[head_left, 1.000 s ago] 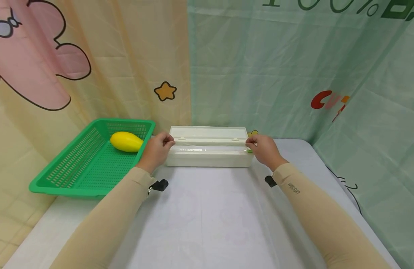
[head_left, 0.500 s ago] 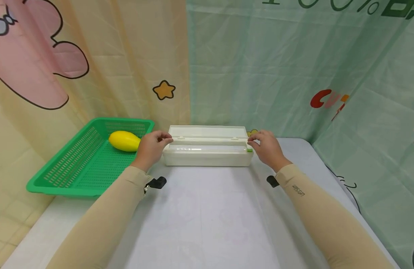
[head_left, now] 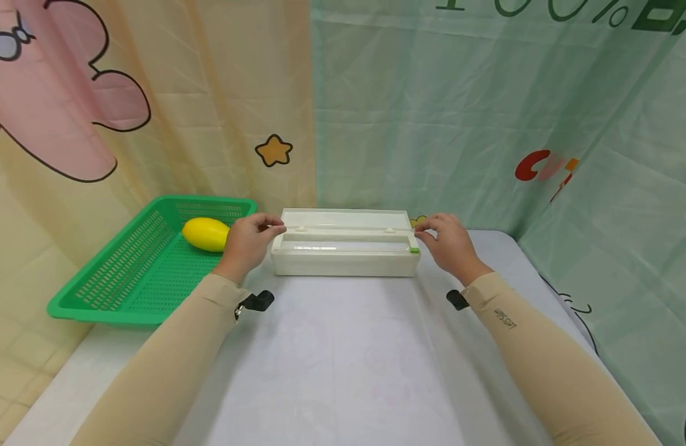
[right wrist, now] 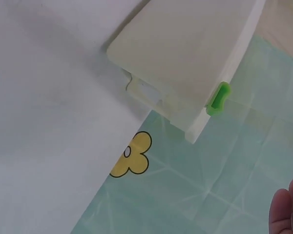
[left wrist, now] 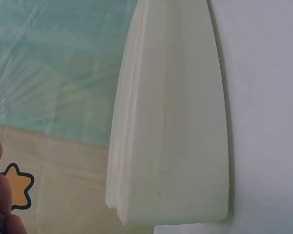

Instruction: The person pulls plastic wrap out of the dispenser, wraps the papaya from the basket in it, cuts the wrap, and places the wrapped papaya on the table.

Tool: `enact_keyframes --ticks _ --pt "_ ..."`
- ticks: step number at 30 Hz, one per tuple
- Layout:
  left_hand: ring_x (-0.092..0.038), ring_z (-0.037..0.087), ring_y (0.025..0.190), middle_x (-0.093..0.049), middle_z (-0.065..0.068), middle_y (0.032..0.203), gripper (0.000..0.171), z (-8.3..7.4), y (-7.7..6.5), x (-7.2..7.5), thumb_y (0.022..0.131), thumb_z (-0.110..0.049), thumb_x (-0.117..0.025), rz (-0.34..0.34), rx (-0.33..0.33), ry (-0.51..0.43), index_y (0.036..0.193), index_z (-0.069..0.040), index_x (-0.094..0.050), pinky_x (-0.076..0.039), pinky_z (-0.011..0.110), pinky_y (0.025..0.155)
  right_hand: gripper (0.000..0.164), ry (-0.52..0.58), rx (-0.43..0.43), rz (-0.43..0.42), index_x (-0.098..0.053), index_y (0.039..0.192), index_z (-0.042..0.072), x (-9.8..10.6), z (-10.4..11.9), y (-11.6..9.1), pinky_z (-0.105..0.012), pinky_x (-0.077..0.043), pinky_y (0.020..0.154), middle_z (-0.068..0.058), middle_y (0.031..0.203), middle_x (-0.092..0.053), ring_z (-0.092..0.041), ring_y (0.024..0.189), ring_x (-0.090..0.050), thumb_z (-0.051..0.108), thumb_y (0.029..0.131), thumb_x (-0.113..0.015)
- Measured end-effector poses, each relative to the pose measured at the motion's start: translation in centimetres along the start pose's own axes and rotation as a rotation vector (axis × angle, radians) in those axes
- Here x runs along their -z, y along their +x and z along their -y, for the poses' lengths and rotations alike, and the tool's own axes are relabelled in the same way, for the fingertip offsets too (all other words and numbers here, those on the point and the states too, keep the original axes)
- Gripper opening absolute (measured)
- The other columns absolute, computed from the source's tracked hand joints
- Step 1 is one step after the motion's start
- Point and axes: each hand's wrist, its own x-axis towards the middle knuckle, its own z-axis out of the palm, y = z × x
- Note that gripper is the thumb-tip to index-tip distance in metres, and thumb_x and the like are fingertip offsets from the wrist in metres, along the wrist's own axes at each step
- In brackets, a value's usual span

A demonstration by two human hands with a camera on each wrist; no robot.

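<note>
- Left hand (head_left: 243, 244) and right hand (head_left: 450, 246): fingers (head_left: 267, 219) drawn nearly together at each tip; whether anything thin is held cannot be told.
- White box (head_left: 345, 266): between both sets of fingers, on the table (head_left: 348, 359), lid (head_left: 345, 218) raised. Caution: uneven pulling could slide or tip it.
- Green basket (head_left: 119, 317), holding yellow fruit (head_left: 205, 234): left of the left fingers; a sideways swing could knock it.

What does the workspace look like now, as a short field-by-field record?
White box: on the table, lid open
Green tab: at the box's right end
Left hand: by the box's left end; grip unclear
Right hand: by the box's right end; grip unclear
Green basket: left of the box
Yellow object: in the basket
</note>
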Motion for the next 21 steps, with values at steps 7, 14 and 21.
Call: enact_keyframes --ticks 7,14,21 --pt "-0.061 0.028 0.093 -0.073 0.013 0.107 0.02 -0.7 -0.3 0.7 0.103 -0.026 -0.07 -0.017 -0.029 -0.008 0.11 -0.008 -0.076 -0.05 0.032 0.078 0.018 0.037 -0.009 -0.013 -0.074 0.112 0.004 0.6 0.6 -0.4 -0.053 -0.056 0.093 -0.017 0.118 -0.072 -0.036 0.11 -0.065 0.019 0.105 -0.066" --pt "-0.059 0.024 0.089 -0.073 0.011 0.105 0.022 -1.3 -0.5 1.3 0.103 -0.029 -0.069 -0.037 -0.058 -0.006 0.11 -0.009 -0.077 -0.049 0.025 0.072 0.021 0.079 -0.018 -0.042 -0.072 0.115 0.003 1.3 1.1 -0.8 -0.053 -0.059 0.086 -0.019 0.115 -0.076 -0.036 0.105 -0.071 0.019 0.108 -0.062" --pt "-0.059 0.023 0.086 -0.075 0.012 0.104 0.024 -2.1 -0.7 1.9 0.102 -0.029 -0.071 -0.076 -0.1 -0.008 0.109 -0.007 -0.077 -0.047 0.021 0.069 0.018 0.082 0.007 -0.086 -0.072 0.113 0.003 2.1 1.6 -0.9 -0.044 -0.055 0.074 -0.017 0.113 -0.077 -0.033 0.096 -0.071 0.017 0.107 -0.062"
